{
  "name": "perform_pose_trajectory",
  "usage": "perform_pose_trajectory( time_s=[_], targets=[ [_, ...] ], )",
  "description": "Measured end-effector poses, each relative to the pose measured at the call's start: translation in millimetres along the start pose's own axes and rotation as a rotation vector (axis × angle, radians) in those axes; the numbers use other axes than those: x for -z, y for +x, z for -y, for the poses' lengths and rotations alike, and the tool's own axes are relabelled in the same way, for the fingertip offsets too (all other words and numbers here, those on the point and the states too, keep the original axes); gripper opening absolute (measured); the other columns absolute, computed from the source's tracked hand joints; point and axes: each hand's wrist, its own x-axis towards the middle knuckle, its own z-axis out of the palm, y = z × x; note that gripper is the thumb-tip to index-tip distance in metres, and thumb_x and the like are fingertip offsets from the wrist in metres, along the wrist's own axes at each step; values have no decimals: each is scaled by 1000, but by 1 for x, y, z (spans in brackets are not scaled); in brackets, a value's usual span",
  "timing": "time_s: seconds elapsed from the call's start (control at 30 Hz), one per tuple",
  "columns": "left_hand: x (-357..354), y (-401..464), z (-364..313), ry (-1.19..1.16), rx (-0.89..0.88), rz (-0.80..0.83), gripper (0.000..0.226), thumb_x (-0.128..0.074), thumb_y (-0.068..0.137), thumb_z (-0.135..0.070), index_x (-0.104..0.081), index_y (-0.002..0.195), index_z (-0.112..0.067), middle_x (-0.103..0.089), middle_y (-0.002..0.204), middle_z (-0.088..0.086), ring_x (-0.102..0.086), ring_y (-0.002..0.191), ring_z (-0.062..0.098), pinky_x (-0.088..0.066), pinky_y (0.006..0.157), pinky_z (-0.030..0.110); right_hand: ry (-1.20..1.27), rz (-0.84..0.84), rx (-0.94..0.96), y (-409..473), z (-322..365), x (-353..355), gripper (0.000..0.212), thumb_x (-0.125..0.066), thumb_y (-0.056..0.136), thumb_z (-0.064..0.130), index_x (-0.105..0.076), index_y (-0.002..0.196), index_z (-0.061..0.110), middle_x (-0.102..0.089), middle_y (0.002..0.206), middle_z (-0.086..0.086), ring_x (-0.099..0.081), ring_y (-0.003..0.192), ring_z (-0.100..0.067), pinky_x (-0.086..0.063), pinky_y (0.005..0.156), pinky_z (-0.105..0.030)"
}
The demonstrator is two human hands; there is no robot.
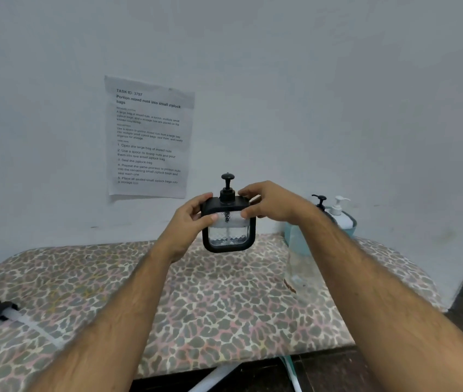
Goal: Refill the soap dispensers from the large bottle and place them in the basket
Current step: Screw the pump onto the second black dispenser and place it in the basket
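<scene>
Head view: a worktop (pixel 210 301) under a leopard-print cover is seen below a white wall. Above it, a square soap dispenser (pixel 228 226) is held upright in the air, its long axis vertical and its black pump pointing up. Its upper corners are pinched between the left hand (pixel 189 219) and right hand (pixel 271 203), fingers curled over the dark frame. A loose pump (pixel 1 308) lies at the worktop's left edge.

Both bare forearms reach forward and converge, the left hand (pixel 193 215) raised with fingers curled and thumb pressed forward in a grip, the right hand (pixel 267 203) level with it, fingers arched over and thumb below, pinching.
</scene>
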Motion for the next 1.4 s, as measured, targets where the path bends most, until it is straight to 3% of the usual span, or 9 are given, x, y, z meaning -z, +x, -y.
perform_pose_trajectory(
  time_s=[0.2, 0.5, 0.67, 0.83, 1.03, 1.23, 1.4],
  targets=[
    [-21, 40, -23, -52, -18, 91, 45, -62, 93, -1, -54, 134, -18, -63, 127, 2, -64, 111, 14, -51, 95, 30, 191, 12, -7, 0, -6, 47, 51, -76, 82, 6, -59, 130, 7, -67, 117, -10, -66, 109, -29, -54, 95, -46],
    [-77, 98, -29, 10, -44, 61, 46, -65, 93, -7, -53, 136, -10, -63, 123, -3, -62, 111, 10, -48, 99, 27, 226, -226, -25, -12, -38, 89, 29, -79, 79, 9, -71, 106, 16, -74, 99, -2, -71, 88, -17, -60, 78, -35],
    [-117, 125, -9, 86, 14, -97, 38, -76, 85, -20, -64, 119, -9, -67, 113, 5, -65, 106, 19, -53, 95, 37, 210, -447, -122, -10, -73, 97, 42, -88, 67, 9, -71, 105, 11, -72, 91, -2, -72, 86, -21, -60, 75, -33],
    [-150, 142, 8, 84, 75, -84, 26, -72, 90, -22, -69, 111, -6, -71, 105, 6, -67, 105, 22, -57, 89, 40, 121, -595, -220, -6, -106, 96, 49, -91, 60, 21, -73, 104, 13, -73, 91, 3, -71, 83, -15, -60, 79, -37],
    [-174, 156, 18, 50, 95, 74, 21, -55, 101, -30, -70, 109, -20, -71, 109, -7, -63, 108, 10, -50, 95, 33, 89, -698, -280, -4, -132, 90, 40, -89, 65, 26, -65, 97, 20, -69, 91, 6, -66, 83, -12, -55, 75, -27],
    [-189, 168, 30, 19, 144, 193, 29, -43, 103, -44, -68, 101, -30, -67, 106, -16, -58, 103, -4, -42, 102, 30, 80, -739, -337, 2, -151, 79, 47, -88, 65, 36, -60, 98, 19, -66, 92, 7, -65, 84, -11, -55, 73, -29],
    [-196, 173, 48, 5, 158, 211, 30, -40, 103, -47, -66, 99, -32, -66, 104, -20, -57, 99, -9, -41, 99, 25, 30, -747, -372, 6, -156, 66, 49, -86, 65, 40, -55, 97, 19, -63, 88, 9, -61, 79, -8, -43, 57, -21]
  ],
)
